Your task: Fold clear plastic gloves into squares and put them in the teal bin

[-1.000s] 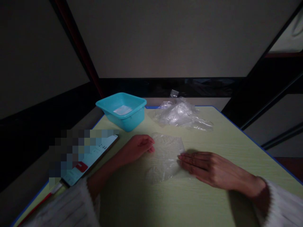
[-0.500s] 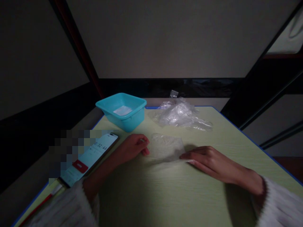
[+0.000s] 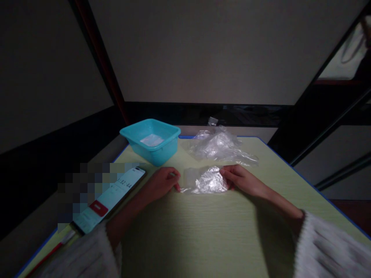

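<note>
A clear plastic bag lies folded on the pale green table between my two hands. My left hand is curled, its fingertips pressing the bag's left corner onto the table. My right hand pinches the bag's right edge, with the near half turned over onto the far half. Both wrists wear fuzzy white sleeves.
A turquoise plastic tub with something white inside stands at the back left. A heap of clear plastic bags lies at the back. A phone showing a timer rests at the left edge, with a red pen nearer me.
The bag lay spread flat with my right palm on it. My right hand has lifted its near edge and carried it away from me, folding the bag. My left hand stayed at the left corner.
</note>
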Motion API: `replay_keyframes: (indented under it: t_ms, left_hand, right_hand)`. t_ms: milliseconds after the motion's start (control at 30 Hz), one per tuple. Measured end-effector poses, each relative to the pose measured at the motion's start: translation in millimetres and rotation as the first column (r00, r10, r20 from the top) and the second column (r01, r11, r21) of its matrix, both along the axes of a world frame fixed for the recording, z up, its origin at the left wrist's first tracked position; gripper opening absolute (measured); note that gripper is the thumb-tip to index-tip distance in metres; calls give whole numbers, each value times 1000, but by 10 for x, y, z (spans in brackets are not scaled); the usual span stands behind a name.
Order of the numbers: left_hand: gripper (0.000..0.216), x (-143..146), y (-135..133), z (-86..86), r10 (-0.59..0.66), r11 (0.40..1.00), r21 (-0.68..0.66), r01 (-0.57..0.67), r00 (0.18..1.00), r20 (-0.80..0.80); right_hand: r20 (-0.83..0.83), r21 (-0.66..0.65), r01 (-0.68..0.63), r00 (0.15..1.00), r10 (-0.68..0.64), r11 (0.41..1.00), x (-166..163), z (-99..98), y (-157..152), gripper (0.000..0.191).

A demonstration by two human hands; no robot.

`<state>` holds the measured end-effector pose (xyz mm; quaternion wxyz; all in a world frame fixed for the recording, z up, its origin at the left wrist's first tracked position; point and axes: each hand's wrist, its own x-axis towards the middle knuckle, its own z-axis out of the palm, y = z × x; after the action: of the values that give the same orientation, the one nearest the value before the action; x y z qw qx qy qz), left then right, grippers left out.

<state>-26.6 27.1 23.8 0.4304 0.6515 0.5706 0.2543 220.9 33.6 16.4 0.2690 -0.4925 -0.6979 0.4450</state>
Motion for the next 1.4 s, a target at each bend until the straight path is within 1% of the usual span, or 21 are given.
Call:
replay_keyframes:
  t_ms: [133, 333, 467, 633, 833, 867, 967, 1033, 1100, 1167, 1267, 1333, 1400]
  left_hand:
    - [9, 11, -3, -30, 26, 1000, 18, -26, 999, -25]
    - [34, 3, -27, -74, 33, 999, 31, -32, 999, -30]
    - [39, 2, -23, -85, 22, 999, 34, -20, 999, -36]
    - [41, 17, -16, -79, 28, 999, 34, -27, 999, -46]
    - [40, 39, -25, -70, 46, 998, 40, -44, 998, -50]
    - [39, 43, -29, -66, 47, 998, 42, -45, 998, -51]
    - [38, 50, -40, -50, 53, 998, 44, -51, 997, -56]
    - [37, 52, -44, -41, 57, 997, 46, -54, 997, -59]
    - [36, 53, -45, -38, 58, 997, 45, -55, 997, -58]
    - [37, 53, -43, -38, 58, 997, 45, -56, 997, -58]
    - [36, 54, -42, -38, 61, 997, 47, -59, 997, -56]
    - [36, 55, -43, -38, 62, 997, 47, -59, 997, -53]
    - [37, 53, -45, -39, 59, 997, 46, -57, 997, -51]
  right_hand:
    - [30, 34, 69, 997, -70, 997, -45, -51, 43, 37]
    - [68, 107, 189, 978, -197, 976, -78, -101, 5, 19]
    - [111, 182, 249, 956, -272, 951, -101, -108, -17, 16]
    - [169, 282, 265, 932, -320, 922, -124, -119, -8, 13]
    - [257, 366, 243, 902, -348, 898, -141, -129, -1, 9]
    - [269, 383, 239, 895, -355, 892, -138, -130, -2, 10]
    - [302, 446, 222, 875, -379, 867, -105, -130, -1, 21]
    - [317, 491, 204, 864, -392, 847, -62, -123, -6, 25]
    - [325, 521, 184, 860, -393, 834, -8, -107, -22, 22]
    - [325, 548, 132, 876, -356, 826, 47, -88, -51, 18]
    - [359, 598, -67, 913, -192, 799, 105, -71, -96, 25]
    - [418, 601, -215, 906, -73, 770, 122, -77, -111, 34]
    - [472, 574, -301, 881, -8, 762, 127, -94, -111, 41]
